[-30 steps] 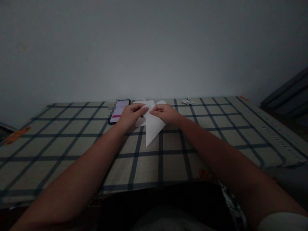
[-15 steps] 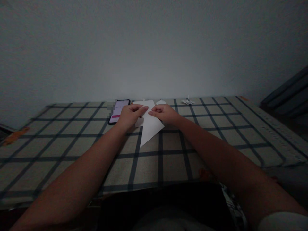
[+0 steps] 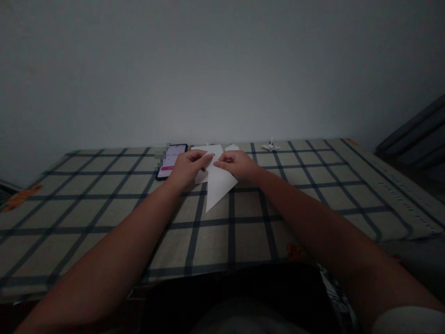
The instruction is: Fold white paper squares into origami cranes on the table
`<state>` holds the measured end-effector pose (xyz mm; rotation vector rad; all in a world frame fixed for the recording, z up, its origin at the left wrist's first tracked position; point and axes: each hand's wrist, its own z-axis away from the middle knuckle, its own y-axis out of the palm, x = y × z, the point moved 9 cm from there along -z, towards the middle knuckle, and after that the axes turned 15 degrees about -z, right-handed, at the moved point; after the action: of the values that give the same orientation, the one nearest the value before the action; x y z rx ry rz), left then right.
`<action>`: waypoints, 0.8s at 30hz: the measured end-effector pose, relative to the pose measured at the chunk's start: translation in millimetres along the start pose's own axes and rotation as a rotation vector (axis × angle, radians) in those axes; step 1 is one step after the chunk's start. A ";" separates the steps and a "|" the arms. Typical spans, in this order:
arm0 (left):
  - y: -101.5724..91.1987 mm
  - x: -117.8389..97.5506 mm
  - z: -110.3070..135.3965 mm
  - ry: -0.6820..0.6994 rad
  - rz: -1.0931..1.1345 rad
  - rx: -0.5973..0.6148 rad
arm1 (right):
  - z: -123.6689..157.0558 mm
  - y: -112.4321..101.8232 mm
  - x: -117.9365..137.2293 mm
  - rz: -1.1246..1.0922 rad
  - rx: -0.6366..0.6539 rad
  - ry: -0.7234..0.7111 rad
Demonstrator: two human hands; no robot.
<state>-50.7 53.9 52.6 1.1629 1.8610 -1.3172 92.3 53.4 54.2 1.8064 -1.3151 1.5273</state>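
A folded sheet of white paper (image 3: 219, 185) is held between my two hands above the table, its pointed end hanging toward me. My left hand (image 3: 190, 166) pinches its left edge between thumb and fingers. On the other side my right hand (image 3: 238, 165) is closed on the paper, thumb on top and fingers curled. The two thumbs are close together near the middle of the sheet. Other white paper (image 3: 200, 178) shows behind and below my left hand; how it joins the held sheet is hidden.
A phone (image 3: 172, 160) with a lit screen lies just left of my left hand. A small folded paper crane (image 3: 271, 146) stands at the back right. The checked tablecloth (image 3: 132, 236) covers the table, which meets a plain wall (image 3: 222, 74) at the back.
The lower tip of the folded paper has shifted slightly to the right. Both hands keep their grip and have hardly moved.
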 end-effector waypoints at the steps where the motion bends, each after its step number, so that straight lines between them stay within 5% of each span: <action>1: 0.6 0.2 0.1 0.000 0.017 0.006 | 0.1 0.2 -0.3 0.001 0.005 -0.003; 24: -15.4 -8.9 3.9 0.023 -0.120 -0.158 | -1.5 3.2 4.0 0.051 0.013 -0.022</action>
<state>-60.4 45.2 65.3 1.0025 2.0390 -1.1997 88.6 51.6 57.6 1.8150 -1.3747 1.5498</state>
